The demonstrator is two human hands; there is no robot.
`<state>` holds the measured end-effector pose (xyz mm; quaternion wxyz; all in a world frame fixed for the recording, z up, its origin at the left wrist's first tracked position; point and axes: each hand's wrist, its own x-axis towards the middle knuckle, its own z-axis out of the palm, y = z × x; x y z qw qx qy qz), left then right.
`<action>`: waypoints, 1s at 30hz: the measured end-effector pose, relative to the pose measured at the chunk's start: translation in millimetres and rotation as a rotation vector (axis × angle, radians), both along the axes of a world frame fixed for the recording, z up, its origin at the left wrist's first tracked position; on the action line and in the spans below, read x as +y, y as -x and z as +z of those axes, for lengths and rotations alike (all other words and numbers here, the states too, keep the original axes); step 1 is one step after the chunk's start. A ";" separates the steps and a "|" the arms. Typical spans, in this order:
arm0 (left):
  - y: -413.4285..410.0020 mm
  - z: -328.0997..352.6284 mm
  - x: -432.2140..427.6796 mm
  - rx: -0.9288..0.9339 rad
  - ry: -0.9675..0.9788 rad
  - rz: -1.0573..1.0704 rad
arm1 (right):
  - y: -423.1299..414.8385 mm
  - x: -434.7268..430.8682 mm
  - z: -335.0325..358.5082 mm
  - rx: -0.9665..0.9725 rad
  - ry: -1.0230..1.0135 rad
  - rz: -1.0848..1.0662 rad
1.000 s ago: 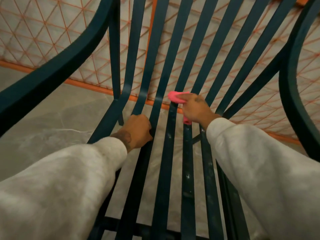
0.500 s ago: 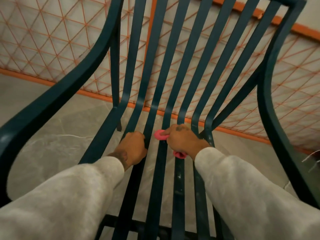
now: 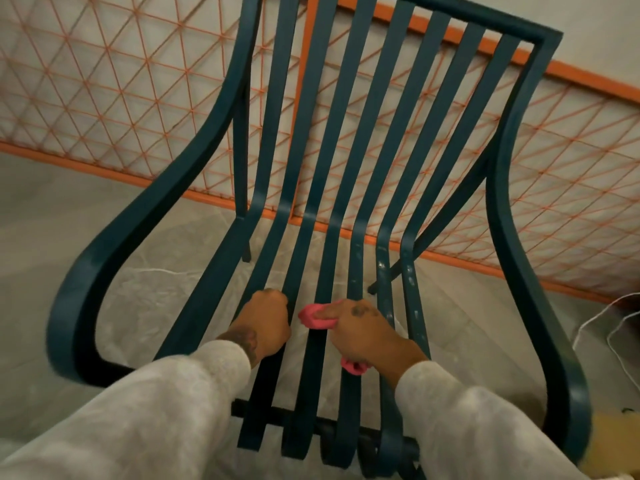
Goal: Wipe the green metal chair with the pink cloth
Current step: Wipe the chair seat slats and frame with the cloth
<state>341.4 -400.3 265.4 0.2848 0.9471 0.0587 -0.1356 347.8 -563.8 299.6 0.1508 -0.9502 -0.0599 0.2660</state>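
Observation:
The green metal chair [image 3: 360,140] fills the view, its long slats running from the backrest down into the seat. My right hand [image 3: 360,329] grips the pink cloth [image 3: 313,317] and presses it onto a middle seat slat; a bit of cloth also sticks out under the wrist. My left hand [image 3: 266,320] is curled round a seat slat just left of the cloth. White specks mark the slats to the right of my right hand.
An orange wire-mesh railing [image 3: 121,84] runs behind the chair. Grey marbled floor [image 3: 45,244] lies below. The chair's curved armrests [image 3: 114,254] flank both arms. White cables [image 3: 620,327] lie on the floor at the right edge.
My right hand has slid the pink cloth down the slat from the lower backrest toward the seat front. The camera has pulled back, showing the whole chair. My left hand keeps its hold.

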 end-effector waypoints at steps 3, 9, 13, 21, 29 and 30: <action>20.6 0.7 0.7 0.008 0.024 0.013 | 21.2 0.6 3.3 0.011 -0.007 -0.009; 65.7 7.5 3.3 -0.014 0.073 0.044 | 67.3 -0.4 9.2 0.013 -0.052 -0.014; 96.3 8.7 2.7 -0.022 0.121 0.060 | 96.4 -1.2 10.7 0.026 -0.077 -0.029; 136.5 10.9 8.8 0.009 0.063 -0.031 | 148.6 2.7 -10.5 0.011 0.127 0.095; 155.4 5.8 15.2 -0.011 0.072 -0.081 | 212.2 -4.3 -22.0 0.152 -0.095 -0.174; 157.0 6.6 16.6 -0.011 0.068 -0.094 | 219.5 -4.7 -19.4 0.205 -0.252 -0.358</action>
